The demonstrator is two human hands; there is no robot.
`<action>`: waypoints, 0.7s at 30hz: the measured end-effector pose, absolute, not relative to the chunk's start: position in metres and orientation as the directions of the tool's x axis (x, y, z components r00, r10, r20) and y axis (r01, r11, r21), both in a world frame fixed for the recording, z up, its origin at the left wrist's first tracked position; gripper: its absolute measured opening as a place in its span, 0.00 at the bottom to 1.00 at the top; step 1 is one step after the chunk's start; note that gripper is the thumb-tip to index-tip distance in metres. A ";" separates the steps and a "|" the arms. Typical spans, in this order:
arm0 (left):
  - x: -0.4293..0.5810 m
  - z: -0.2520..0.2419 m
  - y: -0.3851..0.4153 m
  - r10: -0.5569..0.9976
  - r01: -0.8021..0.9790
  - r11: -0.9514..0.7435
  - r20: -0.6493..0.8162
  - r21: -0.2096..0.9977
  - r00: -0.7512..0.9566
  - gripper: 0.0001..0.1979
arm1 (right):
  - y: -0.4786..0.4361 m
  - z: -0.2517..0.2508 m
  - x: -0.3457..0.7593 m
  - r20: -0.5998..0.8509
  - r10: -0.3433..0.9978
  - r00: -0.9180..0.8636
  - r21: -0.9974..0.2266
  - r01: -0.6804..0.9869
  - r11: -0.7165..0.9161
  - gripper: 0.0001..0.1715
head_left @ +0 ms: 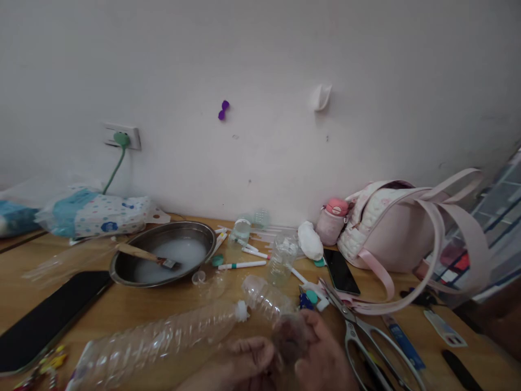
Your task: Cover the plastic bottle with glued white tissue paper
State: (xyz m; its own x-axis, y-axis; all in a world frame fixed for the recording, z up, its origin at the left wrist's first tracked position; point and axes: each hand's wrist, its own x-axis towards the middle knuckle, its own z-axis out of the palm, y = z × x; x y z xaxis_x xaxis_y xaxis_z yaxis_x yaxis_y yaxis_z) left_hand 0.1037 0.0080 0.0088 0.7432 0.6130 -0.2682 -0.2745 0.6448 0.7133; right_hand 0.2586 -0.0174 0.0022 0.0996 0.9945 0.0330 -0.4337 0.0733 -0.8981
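Observation:
At the front edge of the table, my right hand (328,355) is wrapped round the near end of a clear ribbed plastic bottle (266,296). That end looks open, and its inside appears dark. My left hand (244,361) is beside it with curled fingers close to the rim; what they pinch, if anything, is blurred. A longer clear bottle (163,342) with a white cap lies on its side to the left. Large metal scissors (366,331) rest partly open just right of my right hand.
A metal basin (163,279) of cloudy liquid has a wooden-handled brush (142,254) across it. Markers (242,265) and plastic pieces lie behind my hands. A phone (341,271), pink bag (391,233), tissue pack (101,212) and black flat case (49,320) surround them.

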 end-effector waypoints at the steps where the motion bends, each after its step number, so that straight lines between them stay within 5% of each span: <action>1: 0.103 0.009 0.013 0.662 -0.201 0.525 -0.249 0.827 0.707 0.11 | -0.016 0.001 0.263 0.047 0.988 0.145 -0.904 -0.416 0.104 0.28; 3: 0.102 0.013 0.023 0.776 0.037 0.117 -0.115 0.992 0.620 0.06 | -0.013 0.001 0.276 0.064 0.967 0.245 -0.922 -0.358 0.151 0.30; 4: 0.102 0.015 0.029 0.811 0.203 -0.138 -0.006 0.969 0.585 0.07 | -0.012 0.001 0.284 0.069 0.950 0.304 -0.940 -0.298 0.164 0.30; 7: 0.109 0.018 0.048 0.686 0.546 -0.696 0.205 0.467 0.698 0.25 | -0.008 0.002 0.309 0.123 0.878 0.462 -0.991 0.009 0.134 0.28; 8: 0.113 0.016 0.054 0.655 0.594 -0.750 0.201 0.291 0.729 0.30 | -0.007 0.001 0.316 0.132 0.871 0.474 -0.991 0.095 0.098 0.27; 10: 0.121 0.012 0.065 0.648 0.626 -0.761 0.184 0.170 0.739 0.34 | -0.006 -0.001 0.329 0.098 0.887 0.450 -0.984 0.175 0.020 0.24; 16: 0.123 0.020 0.078 0.649 0.639 -0.760 0.192 0.119 0.736 0.28 | -0.006 -0.005 0.349 -0.034 0.952 0.304 -0.986 0.145 -0.081 0.24; 21: 0.110 0.038 0.077 0.650 0.658 -0.751 0.234 0.052 0.723 0.30 | -0.007 -0.005 0.332 -0.015 0.961 0.278 -0.997 -0.072 0.005 0.25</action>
State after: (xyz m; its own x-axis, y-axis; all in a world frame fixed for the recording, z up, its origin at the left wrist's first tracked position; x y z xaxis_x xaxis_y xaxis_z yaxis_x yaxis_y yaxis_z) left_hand 0.1099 0.0770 0.0381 0.7235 0.6495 0.2339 0.6577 -0.7514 0.0523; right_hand 0.3321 -0.0072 -0.0050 0.2778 0.9605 -0.0152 -0.0719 0.0051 -0.9974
